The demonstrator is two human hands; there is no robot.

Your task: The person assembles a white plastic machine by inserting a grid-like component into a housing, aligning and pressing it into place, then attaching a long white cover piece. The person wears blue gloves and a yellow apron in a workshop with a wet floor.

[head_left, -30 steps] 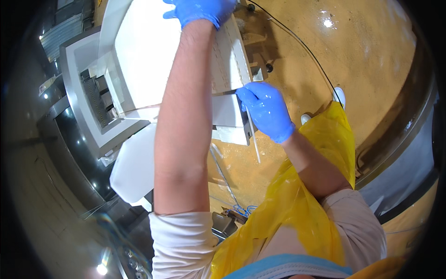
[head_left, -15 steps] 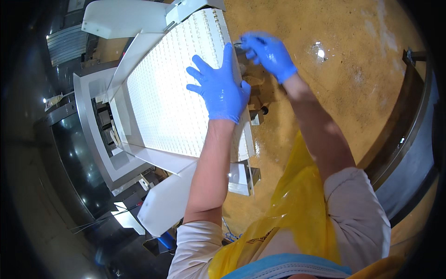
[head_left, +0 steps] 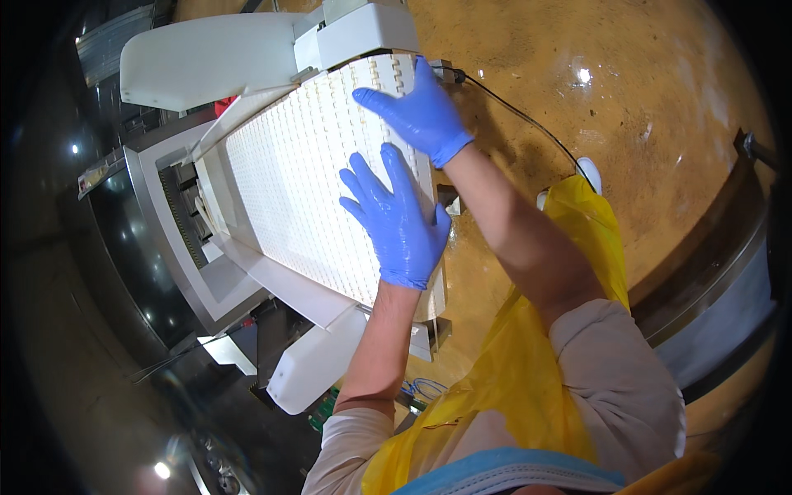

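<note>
Both my hands wear blue gloves and are at the outer end of a white modular conveyor belt (head_left: pixel 305 173). My left hand (head_left: pixel 396 219) is flat on the belt near its end, fingers stretched and spread, holding nothing. Farther along the same end is my right hand (head_left: pixel 422 114), over the belt's edge. Its thumb reaches out across the belt, apart from the forefinger; the other fingers are mostly hidden. I see nothing held in it.
White guard plates flank the belt: a large one (head_left: pixel 210 59) at the far side, another (head_left: pixel 318 359) nearer me. A metal machine frame (head_left: pixel 169 214) surrounds the belt's left end. A black cable (head_left: pixel 528 118) runs above the brown floor (head_left: pixel 652 165). A metal edge curves at right.
My right hand has come left from beyond the belt's edge onto it, its fingers no longer curled. In the picture my left hand and the belt end sit lower. The black cable now shows.
</note>
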